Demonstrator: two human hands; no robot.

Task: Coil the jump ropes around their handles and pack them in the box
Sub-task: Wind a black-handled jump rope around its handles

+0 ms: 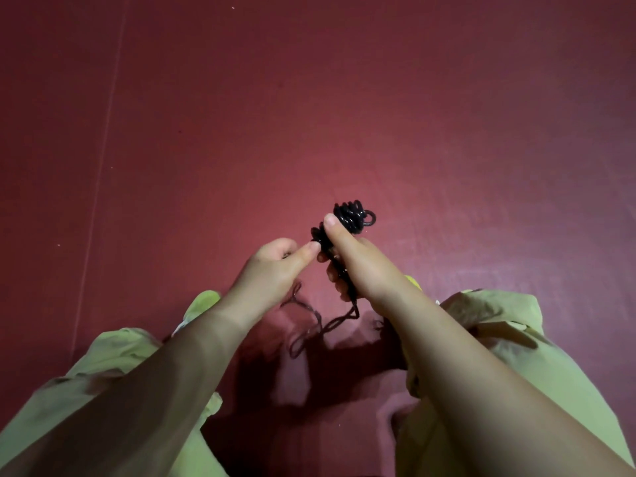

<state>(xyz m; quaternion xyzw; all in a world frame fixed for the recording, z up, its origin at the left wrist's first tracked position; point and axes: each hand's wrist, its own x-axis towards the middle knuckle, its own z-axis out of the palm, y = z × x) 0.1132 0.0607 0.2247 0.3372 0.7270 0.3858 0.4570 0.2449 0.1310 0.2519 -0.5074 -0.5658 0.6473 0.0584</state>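
Your right hand [358, 266] wraps its fingers round the glossy black coiled jump rope [349, 218], thumb pressed along the coils. Just left of that bundle, your left hand [272, 270] pinches the loose strand trailing over the dark red floor [344, 98].

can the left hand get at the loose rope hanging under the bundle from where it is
Probably yes. The left hand sits beside the coiled bundle that the right hand grips, and the loose rope trails just below it over the red floor, with nothing between.
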